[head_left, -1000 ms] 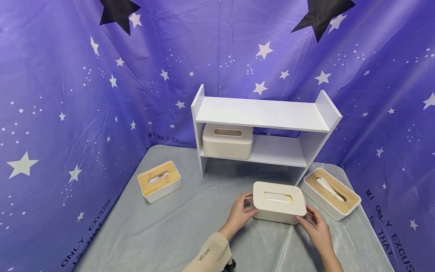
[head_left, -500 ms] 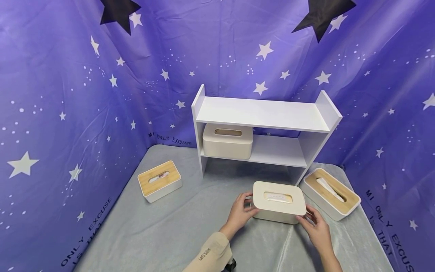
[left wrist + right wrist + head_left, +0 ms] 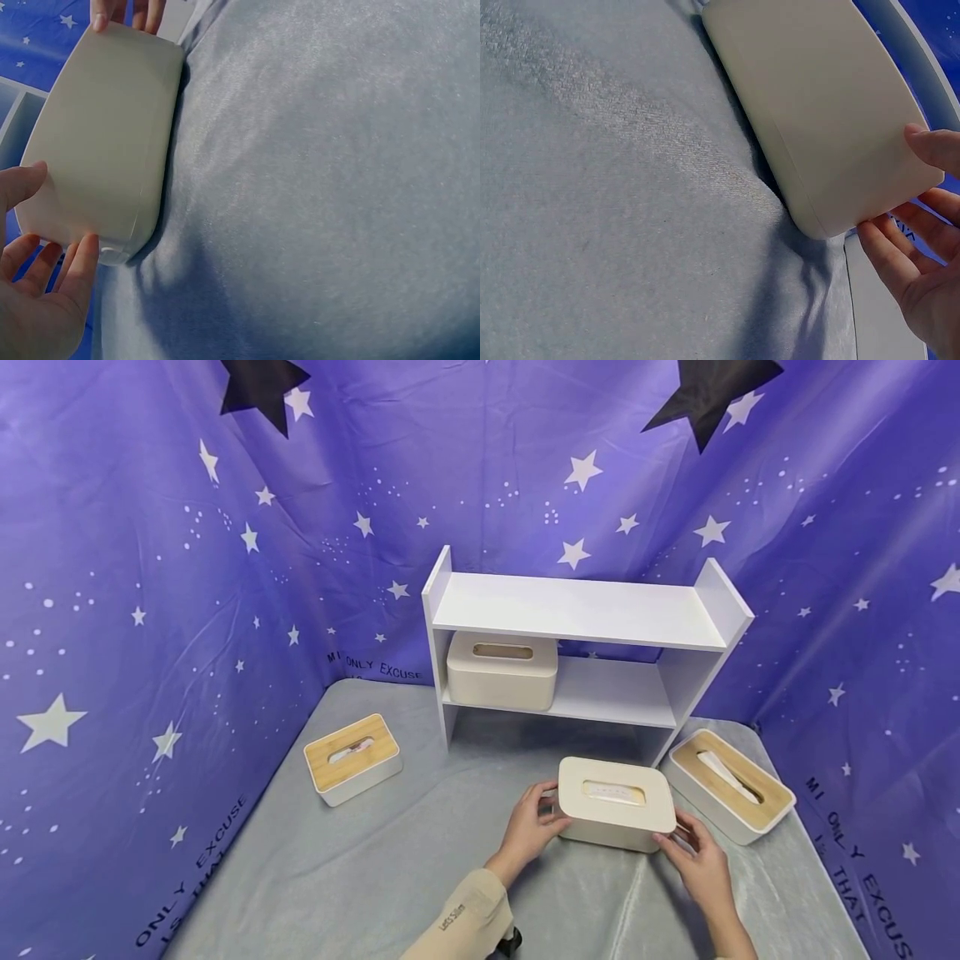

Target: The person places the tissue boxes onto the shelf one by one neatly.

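A cream tissue box (image 3: 615,836) with an oval slot in its lid rests on the grey cloth in front of the shelf, with a printed pack showing through the slot. My left hand (image 3: 527,833) holds its left end, the thumb on the front face and the fingers along the side. At the opposite end my right hand (image 3: 697,863) grips it in the same way, as the right wrist view also shows, with the thumb (image 3: 933,147) on the front face. Both wrist views show the plain front of the box close up.
Behind stands a white two-tier shelf (image 3: 570,606) with another cream tissue box (image 3: 502,681) on its lower board at the left. A wood-topped tissue box (image 3: 354,758) lies at the left, and a second wood-topped tissue box (image 3: 731,787) sits close to my right hand.
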A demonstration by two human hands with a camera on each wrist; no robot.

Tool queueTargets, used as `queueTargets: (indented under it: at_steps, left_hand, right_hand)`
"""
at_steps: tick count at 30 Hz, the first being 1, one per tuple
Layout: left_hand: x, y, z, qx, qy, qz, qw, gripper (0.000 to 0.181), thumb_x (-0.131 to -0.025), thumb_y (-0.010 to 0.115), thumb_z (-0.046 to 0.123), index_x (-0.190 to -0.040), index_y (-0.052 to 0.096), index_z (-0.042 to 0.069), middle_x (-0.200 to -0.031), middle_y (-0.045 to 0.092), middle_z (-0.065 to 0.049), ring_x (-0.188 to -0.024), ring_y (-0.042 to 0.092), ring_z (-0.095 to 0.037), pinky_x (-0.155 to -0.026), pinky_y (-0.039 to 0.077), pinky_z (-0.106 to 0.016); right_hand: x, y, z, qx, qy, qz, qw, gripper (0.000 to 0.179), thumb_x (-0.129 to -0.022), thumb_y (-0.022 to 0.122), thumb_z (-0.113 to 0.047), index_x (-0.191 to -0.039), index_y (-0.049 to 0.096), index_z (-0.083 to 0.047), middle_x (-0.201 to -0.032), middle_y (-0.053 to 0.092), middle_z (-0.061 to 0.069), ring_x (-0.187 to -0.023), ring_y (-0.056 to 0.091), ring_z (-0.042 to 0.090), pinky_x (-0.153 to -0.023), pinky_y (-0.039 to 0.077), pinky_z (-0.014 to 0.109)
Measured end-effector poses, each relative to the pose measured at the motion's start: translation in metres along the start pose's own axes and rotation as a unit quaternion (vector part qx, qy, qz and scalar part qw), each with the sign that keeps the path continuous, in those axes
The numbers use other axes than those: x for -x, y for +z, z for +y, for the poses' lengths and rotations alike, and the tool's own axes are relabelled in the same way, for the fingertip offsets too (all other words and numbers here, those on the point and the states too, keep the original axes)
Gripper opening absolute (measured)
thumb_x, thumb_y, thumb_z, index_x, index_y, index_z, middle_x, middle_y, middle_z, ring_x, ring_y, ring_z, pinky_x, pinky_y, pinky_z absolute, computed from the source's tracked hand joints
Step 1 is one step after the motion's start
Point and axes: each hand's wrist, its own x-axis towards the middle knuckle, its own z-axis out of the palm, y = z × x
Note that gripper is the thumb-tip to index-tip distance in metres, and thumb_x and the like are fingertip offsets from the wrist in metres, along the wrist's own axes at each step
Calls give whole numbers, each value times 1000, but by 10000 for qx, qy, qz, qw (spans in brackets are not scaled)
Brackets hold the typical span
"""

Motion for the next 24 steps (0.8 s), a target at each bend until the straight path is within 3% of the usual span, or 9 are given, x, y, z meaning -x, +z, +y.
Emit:
queueTargets:
  at_steps: [13, 24]
  left_hand:
    - [-2, 0, 10, -103, -5, 53, 9999, 61, -87, 78, 16, -142, 51, 16, -141, 53, -9, -128, 57, -31, -97, 58, -31]
    - [-3, 0, 17, 44, 77, 89, 9999, 60, -87, 78, 14, -141, 52, 15, -140, 52, -12, -128, 56, -35, -98, 58, -33]
  right_hand:
    - [-3, -3, -1, -203, -532, 189, 9982, 49, -85, 73, 5, -130, 54, 13, -108, 51, -38, -94, 54, -22, -78, 50, 0]
    - [-5, -7, -8, 30, -606, 282, 9978, 51, -84, 74, 4, -131, 55, 11, -107, 49, -41, -93, 52, -25, -78, 49, -2]
